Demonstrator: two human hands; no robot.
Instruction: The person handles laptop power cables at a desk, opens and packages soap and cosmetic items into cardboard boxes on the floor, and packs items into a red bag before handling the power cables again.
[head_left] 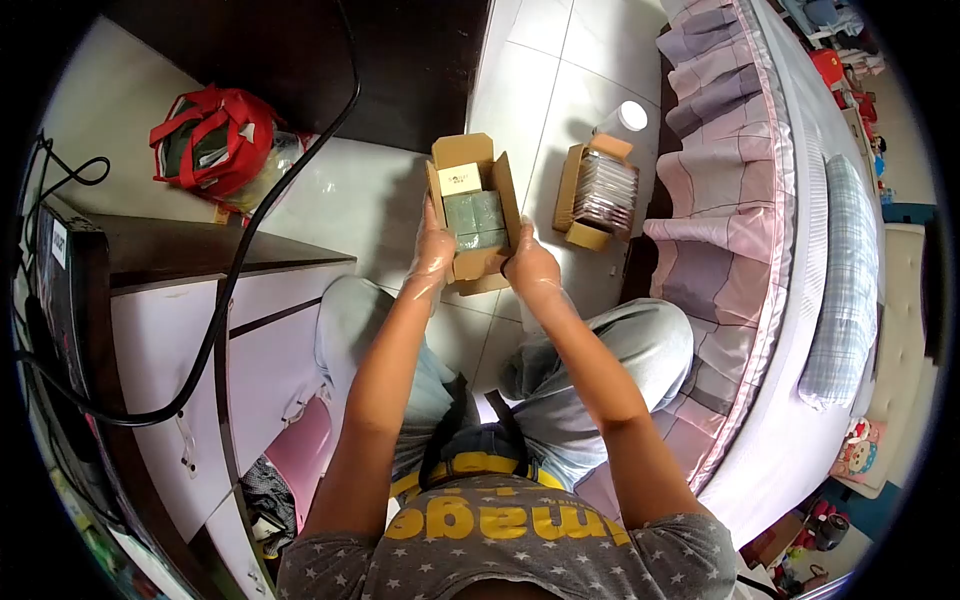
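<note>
An open cardboard box (510,205) is held between my two hands, its flaps standing up. Inside it lie several small green packs (474,215) and, toward the far end, a small cream box (460,179) with dark print. My left hand (432,248), in a thin clear plastic glove, grips the box's left side. On the opposite side, my right hand (535,268), gloved likewise, holds the near right corner. To the right on the floor is a second open cardboard box (569,190), filled with a row of thin, clear-wrapped packs (607,190).
A white round container (630,116) stands behind the second box. At right is a bed with a frilled pink and grey skirt (690,190). A red bag (225,140) sits at upper left, and a black cable (235,265) crosses above the white drawers (165,350).
</note>
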